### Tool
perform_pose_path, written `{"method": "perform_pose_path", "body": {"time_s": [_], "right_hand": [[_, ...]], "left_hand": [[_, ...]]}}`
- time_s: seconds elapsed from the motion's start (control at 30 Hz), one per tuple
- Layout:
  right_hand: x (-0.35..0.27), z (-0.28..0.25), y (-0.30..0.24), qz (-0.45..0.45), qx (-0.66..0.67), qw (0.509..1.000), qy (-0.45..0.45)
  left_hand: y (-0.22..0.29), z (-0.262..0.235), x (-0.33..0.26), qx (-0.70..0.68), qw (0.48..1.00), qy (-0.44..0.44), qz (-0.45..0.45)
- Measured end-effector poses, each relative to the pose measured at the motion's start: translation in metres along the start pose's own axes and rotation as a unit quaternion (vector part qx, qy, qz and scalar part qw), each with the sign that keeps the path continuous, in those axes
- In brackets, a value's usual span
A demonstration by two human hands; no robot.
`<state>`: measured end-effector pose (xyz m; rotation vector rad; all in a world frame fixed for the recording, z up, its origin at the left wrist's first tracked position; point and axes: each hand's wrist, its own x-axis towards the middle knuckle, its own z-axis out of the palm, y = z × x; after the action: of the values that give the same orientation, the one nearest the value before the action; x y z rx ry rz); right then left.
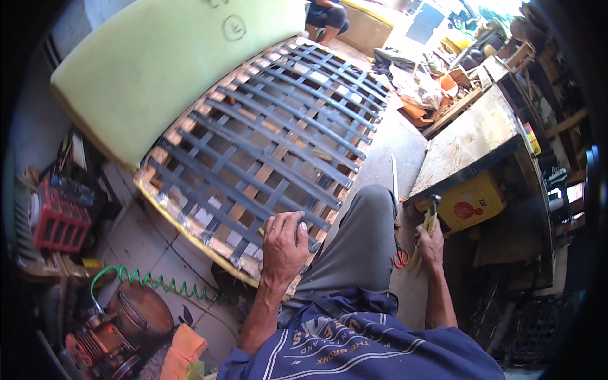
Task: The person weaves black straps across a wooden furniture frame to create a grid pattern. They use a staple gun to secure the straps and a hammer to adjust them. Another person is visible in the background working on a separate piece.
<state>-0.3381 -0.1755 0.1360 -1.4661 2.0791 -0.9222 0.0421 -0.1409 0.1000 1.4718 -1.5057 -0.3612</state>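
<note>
My left hand [284, 248] is closed over the near edge of a wooden seat frame [149, 183]. Its fingers curl around something dark that I cannot make out. Dark webbing straps [253, 155] criss-cross the frame. Off to the right, my right hand [432, 246] grips what looks like a hammer [434, 209], its dark head pointing up and its handle running down through the fist. Red-handled scissors [400, 256] lie beside my right knee, near that hand.
Pale green foam [183, 69] leans along the frame's left side. A compressor [120, 329] with a green coiled hose [164, 286] stands lower left, near a red crate [60, 218]. A worn workbench [468, 142] is at right, a yellow box [472, 202] beneath. Another person [329, 19] is far back.
</note>
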Motion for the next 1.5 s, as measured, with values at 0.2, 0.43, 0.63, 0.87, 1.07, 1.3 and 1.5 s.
{"method": "perform_pose_path", "body": {"time_s": [0.2, 0.43, 0.63, 0.87, 1.07, 1.3, 1.5], "right_hand": [[0.023, 0.050, 0.192, 0.218, -0.229, 0.938, -0.144], [-0.021, 0.116, 0.308, 0.308, -0.217, 0.896, -0.236], [0.024, 0.096, 0.347, 0.336, -0.178, 0.838, -0.391], [0.064, 0.112, 0.391, 0.356, -0.171, 0.821, -0.412], [0.058, 0.134, 0.405, 0.366, -0.188, 0.832, -0.372], [0.059, 0.141, 0.409, 0.360, -0.208, 0.842, -0.344], [0.064, 0.144, 0.412, 0.354, -0.208, 0.846, -0.339]], "left_hand": [[0.038, 0.073, 0.090, 0.013, 0.994, -0.096, 0.055], [0.047, 0.211, 0.283, -0.002, 0.982, -0.163, 0.096], [0.032, 0.386, 0.465, 0.047, 0.981, -0.180, 0.059], [-0.054, 0.520, 0.561, 0.377, 0.864, -0.332, -0.030], [-0.016, 0.500, 0.590, 0.154, 0.914, -0.246, -0.282], [0.039, 0.494, 0.574, -0.069, 0.911, -0.221, -0.341], [0.060, 0.485, 0.586, 0.474, 0.841, -0.259, 0.030]]}}
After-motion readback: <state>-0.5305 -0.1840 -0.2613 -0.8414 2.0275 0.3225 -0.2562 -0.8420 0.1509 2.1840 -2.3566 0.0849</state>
